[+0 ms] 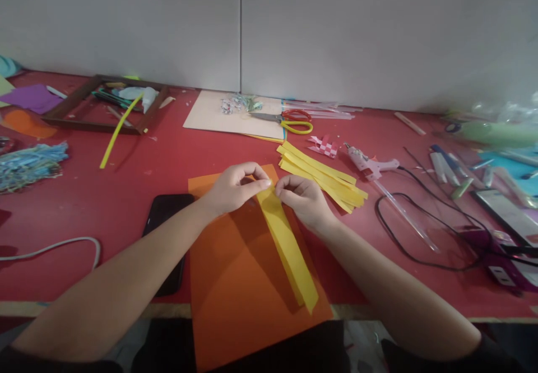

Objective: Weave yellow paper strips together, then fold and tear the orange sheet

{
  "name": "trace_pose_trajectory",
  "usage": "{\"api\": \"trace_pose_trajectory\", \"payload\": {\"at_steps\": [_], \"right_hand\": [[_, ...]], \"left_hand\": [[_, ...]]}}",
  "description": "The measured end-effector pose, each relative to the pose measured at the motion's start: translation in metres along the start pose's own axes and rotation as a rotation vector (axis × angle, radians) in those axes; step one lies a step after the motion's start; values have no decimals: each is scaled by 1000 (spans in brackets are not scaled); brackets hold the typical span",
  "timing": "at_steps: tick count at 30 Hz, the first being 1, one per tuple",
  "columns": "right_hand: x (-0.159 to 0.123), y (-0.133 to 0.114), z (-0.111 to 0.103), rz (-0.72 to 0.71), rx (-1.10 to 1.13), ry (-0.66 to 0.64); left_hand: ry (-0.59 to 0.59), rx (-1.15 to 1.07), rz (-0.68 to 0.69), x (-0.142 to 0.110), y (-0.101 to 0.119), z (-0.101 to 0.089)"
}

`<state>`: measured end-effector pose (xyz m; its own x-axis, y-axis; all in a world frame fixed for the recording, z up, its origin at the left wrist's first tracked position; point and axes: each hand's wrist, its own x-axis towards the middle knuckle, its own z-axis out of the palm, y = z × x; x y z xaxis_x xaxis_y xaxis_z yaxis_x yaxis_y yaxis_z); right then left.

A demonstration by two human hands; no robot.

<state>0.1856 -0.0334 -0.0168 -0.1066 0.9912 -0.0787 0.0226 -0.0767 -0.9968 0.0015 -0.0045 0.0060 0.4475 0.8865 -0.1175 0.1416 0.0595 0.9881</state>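
A folded yellow paper strip [288, 241] slants over a sheet of orange paper [227, 283], its loose ends pointing toward me. My left hand [239, 188] pinches the strip's far end between thumb and fingers. On the other side of that end, my right hand [305, 199] has its fingers curled in a pinch at the strip's edge. More yellow paper strips [321, 174] lie in a loose pile just beyond my right hand. A dark phone [168, 238] is partly hidden under my left forearm.
Scissors [290, 120] rest on pale card [210, 112] at the back. To the right are a pink woven paper fish [323, 146], a glue gun [370, 163] with a looping black cord and a glue stick [406, 216]. A brown frame [63, 118] stands back left, near blue fringed strands [31, 166].
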Motion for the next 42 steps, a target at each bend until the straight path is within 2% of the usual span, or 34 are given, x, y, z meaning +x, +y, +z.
{"api": "trace_pose_trajectory", "payload": {"at_steps": [7, 12, 16, 18, 21, 23, 25, 27, 31, 38, 40, 42], "right_hand": [[-2, -2, 1, 37, -33, 6], [-3, -2, 2, 79, -49, 6], [-2, 0, 0, 83, -34, 9], [-1, 2, -1, 76, -10, 24], [0, 4, -1, 63, 20, 49], [-1, 4, -1, 63, 24, 48], [-2, 3, 0, 66, 13, 38], [-3, 2, 1, 60, -2, 30], [-2, 1, 2, 31, 3, 11], [4, 9, -1, -4, 79, 23], [4, 10, -1, 1, 108, 3], [4, 10, 0, 20, 153, -15]], "left_hand": [[186, -47, 71, 6, -2, -15], [493, -238, 114, 18, -9, -32], [646, -380, 121, 22, -7, -36], [585, -462, 73, 20, -4, -35], [255, -527, -99, 14, -2, -30], [55, -484, -207, 9, -2, -23], [-2, -413, -247, 6, -3, -15], [9, -392, -253, 4, -4, -7], [141, -407, -174, 5, -6, 0], [289, -534, -49, 10, -6, -5], [379, -547, -31, 15, -6, -9], [543, -585, -42, 20, -8, -14]]}}
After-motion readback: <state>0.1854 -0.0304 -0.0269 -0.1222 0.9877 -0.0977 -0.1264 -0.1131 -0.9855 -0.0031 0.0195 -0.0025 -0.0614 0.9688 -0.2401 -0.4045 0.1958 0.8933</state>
